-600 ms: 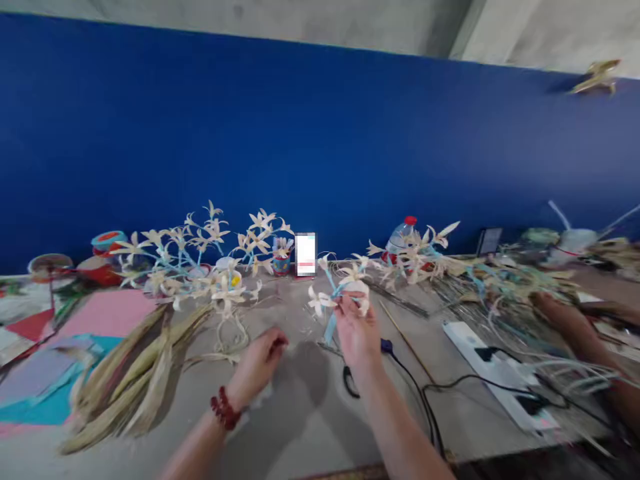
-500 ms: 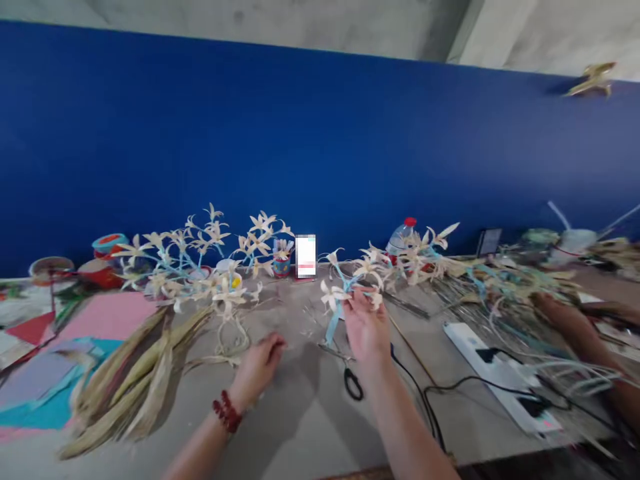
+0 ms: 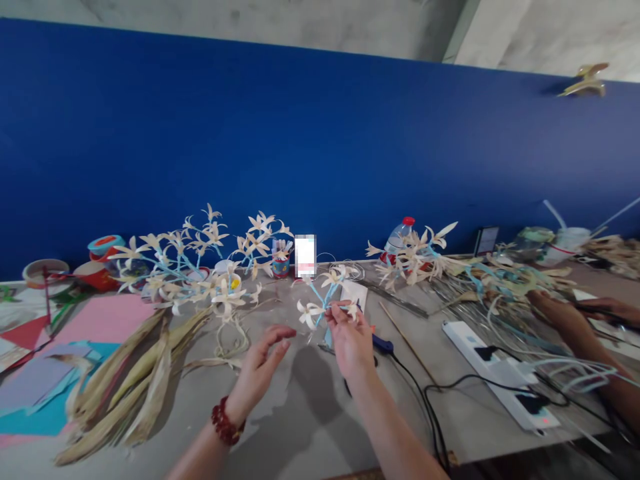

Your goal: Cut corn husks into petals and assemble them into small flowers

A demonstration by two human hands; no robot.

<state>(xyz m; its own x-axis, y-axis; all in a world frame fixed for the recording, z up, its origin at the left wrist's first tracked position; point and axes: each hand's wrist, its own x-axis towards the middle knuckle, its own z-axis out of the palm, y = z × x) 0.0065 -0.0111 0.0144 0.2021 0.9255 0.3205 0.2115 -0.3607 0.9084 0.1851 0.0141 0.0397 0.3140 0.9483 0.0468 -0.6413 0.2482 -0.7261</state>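
Observation:
My right hand (image 3: 349, 340) is closed on a small spray of cream artificial flowers (image 3: 311, 311) with pale blue wrapped stems, held above the table. My left hand (image 3: 263, 362), with a dark red bead bracelet (image 3: 227, 421) at the wrist, is held to the left of the spray, fingers apart and nothing in them. Under my right hand, scissors are mostly hidden. A blue-handled tool (image 3: 383, 344) with a black cord lies just right of that hand. Left of my left hand are dried husk leaves (image 3: 145, 373) and a large group of similar flowers (image 3: 215, 293).
A white power strip (image 3: 495, 373) with plugs and cords lies on the right. Another person's hands (image 3: 555, 320) work at the far right beside loose stems. Coloured paper sheets (image 3: 107, 317) cover the left side. A bottle with a red cap (image 3: 403, 235) stands at the back.
My right hand has brought the flower spray left and toward me, uncovering the blue-handled tool. My left hand has opened its fingers and shifted slightly right.

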